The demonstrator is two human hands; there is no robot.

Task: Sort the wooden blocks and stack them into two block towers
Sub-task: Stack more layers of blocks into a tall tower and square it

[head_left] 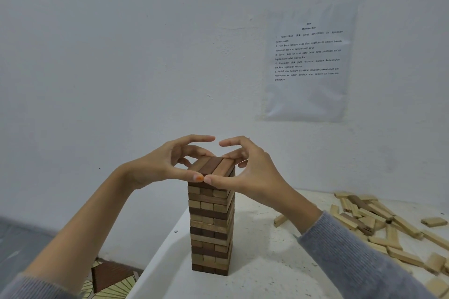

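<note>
A tall tower (211,226) of wooden blocks stands near the left edge of a white table (267,262). The left hand (160,165) and right hand (252,172) pinch its top layer (213,166), thumbs near, fingers far, probably squaring it. Loose blocks (379,226) lie heaped on the table, right.

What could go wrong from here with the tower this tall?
1. The left hand and right hand both pinch the top layer; an uneven squeeze could tip the tall, narrow tower.
2. The tower stands near the table edge, so toppled blocks may fall off it.
</note>
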